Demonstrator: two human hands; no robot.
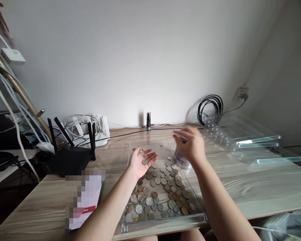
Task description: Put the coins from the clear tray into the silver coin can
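My left hand [140, 164] is palm up with its fingers spread, and a coin [144, 162] rests on it. My right hand [192, 142], slightly blurred, hovers over a round patterned tin [182, 160]. Its fingers are bent together in a pinch, and whatever they hold is too small or smeared to make out. The hand hides most of the tin's top. Below both hands, many silver and brassy coins [163, 181] lie scattered on a clear acrylic tray [165, 220]. Some lie close to the tin's foot.
A black router [70, 159] and bundled white cables [81, 125] stand left. Nearer lies a partly pixelated flat item [89, 197]. A small dark bottle [148, 121] stands by the wall. Clear acrylic panels [256, 144] and a black cable coil [210, 108] occupy the right.
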